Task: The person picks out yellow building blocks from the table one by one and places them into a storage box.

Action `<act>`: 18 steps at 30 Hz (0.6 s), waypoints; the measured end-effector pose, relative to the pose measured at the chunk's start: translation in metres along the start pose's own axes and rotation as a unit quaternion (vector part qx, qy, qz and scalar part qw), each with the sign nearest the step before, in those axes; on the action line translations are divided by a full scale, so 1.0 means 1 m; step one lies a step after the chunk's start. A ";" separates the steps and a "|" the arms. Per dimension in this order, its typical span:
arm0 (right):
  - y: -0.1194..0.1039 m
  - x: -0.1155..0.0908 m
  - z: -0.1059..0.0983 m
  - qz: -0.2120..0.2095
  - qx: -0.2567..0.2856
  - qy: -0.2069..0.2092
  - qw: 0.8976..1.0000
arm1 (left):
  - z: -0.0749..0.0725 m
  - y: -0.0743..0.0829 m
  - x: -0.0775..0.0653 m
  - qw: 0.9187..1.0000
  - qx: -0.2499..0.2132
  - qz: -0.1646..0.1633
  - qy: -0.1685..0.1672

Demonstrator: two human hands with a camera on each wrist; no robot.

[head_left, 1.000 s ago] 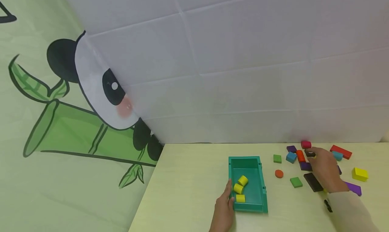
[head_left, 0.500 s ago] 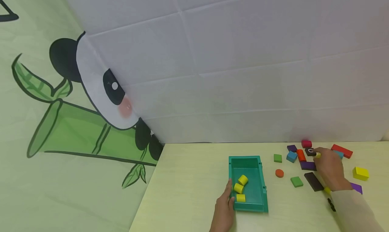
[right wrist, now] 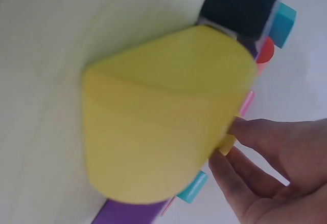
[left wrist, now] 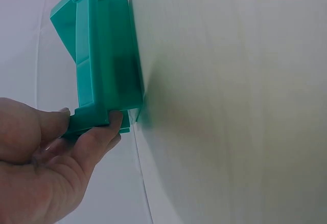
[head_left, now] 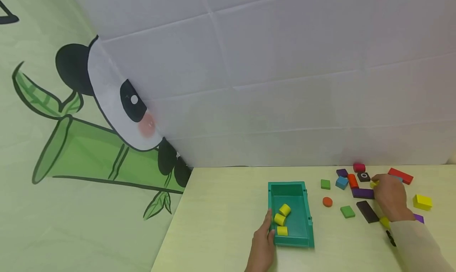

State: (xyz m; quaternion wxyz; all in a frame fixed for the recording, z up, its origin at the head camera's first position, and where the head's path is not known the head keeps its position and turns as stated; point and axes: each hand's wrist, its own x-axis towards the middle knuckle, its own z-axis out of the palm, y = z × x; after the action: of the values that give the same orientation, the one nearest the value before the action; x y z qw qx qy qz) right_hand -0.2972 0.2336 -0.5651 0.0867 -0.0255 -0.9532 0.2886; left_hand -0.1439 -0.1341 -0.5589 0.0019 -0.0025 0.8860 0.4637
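My left hand (head_left: 261, 250) grips the near left side of a green plastic tray (head_left: 310, 240), thumb and fingers on its wall in the left wrist view. Three yellow cylinders (head_left: 280, 219) lie inside the tray. To the right, my right hand (head_left: 392, 196) pinches a small yellow block (right wrist: 226, 144) between thumb and fingers, low among the scattered blocks. Most of that yellow block is hidden by the fingers. Just left of these fingertips are a black block with a white ring (head_left: 363, 177) and a dark purple block (head_left: 363, 193).
Around the right hand lie a red cylinder (head_left: 352, 181), blue cube (head_left: 341, 182), green blocks (head_left: 347, 212), orange disc (head_left: 327, 202), black slab (head_left: 367, 212) and yellow block (head_left: 422, 202). Another yellow block (right wrist: 168, 121) fills much of the right wrist view. A white sheet (head_left: 285, 145) hangs behind the table.
My right hand has moved a little to the right, uncovering the black ringed block, with the yellow block in its fingers. The left hand and tray stay in place.
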 end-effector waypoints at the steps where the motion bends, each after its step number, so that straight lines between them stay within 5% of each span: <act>1: 0.001 0.000 0.000 -0.003 0.001 0.003 1.000 | 0.000 0.000 0.000 1.000 0.001 0.000 0.000; 18: 0.004 0.031 -0.008 -0.031 0.034 0.012 0.999 | 0.015 0.008 0.017 1.000 -0.007 -0.002 0.023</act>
State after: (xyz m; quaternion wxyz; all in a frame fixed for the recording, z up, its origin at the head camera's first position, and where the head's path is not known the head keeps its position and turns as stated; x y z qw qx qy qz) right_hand -0.3260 0.2445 -0.5566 0.1079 0.0035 -0.9419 0.3181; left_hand -0.1611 -0.1172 -0.5615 -0.0177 -0.0152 0.8825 0.4697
